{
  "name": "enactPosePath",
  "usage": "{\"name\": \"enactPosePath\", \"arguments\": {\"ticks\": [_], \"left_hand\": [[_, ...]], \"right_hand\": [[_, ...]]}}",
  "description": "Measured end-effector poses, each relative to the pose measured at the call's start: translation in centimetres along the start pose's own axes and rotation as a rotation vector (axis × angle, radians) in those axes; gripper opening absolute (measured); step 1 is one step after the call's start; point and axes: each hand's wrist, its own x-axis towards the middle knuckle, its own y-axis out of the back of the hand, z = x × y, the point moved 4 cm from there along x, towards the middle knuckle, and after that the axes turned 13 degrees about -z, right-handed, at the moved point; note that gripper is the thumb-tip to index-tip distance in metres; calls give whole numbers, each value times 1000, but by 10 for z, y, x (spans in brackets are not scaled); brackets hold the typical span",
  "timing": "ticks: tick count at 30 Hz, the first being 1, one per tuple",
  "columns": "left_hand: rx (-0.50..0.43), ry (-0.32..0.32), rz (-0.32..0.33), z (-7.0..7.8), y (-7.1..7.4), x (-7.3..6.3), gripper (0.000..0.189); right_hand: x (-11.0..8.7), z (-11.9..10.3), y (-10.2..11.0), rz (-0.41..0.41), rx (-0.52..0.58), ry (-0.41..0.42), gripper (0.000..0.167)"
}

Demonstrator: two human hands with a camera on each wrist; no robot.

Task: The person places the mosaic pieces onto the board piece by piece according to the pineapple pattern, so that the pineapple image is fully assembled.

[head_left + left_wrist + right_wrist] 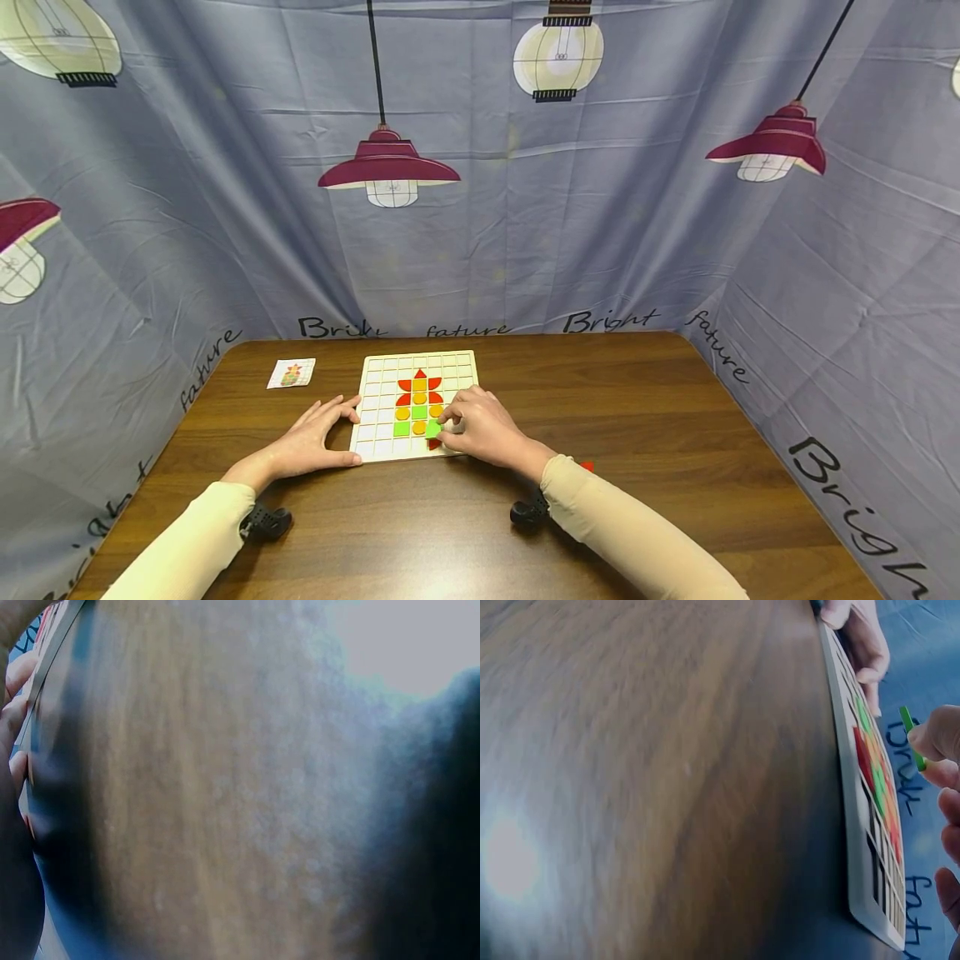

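From the head camera, the left hand point(318, 433) rested flat-fingered against the grid board point(375, 446), steadying it. The right wrist camera showed the right hand point(941, 750) pinching a green tile point(909, 731) just above the board's cells.

Table: brown wood-grain top point(637, 433), bare on its right half.
Card: small picture card point(291, 373) lying flat near the table's far left corner.
Backdrop: grey-blue cloth point(225, 208) printed with red lamps, bulbs and black lettering, enclosing three sides.
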Motion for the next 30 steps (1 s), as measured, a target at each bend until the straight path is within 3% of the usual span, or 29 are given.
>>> {"name": "enactPosePath", "arguments": {"ticks": [14,30], "left_hand": [[7,0,1,-3,-1,2,55],[8,-6,6,-4,-1,2,56]], "right_hand": [[12,-15,-25,-2,-76,-5,10],[15,-14,-28,11,-75,-31,6]]}}
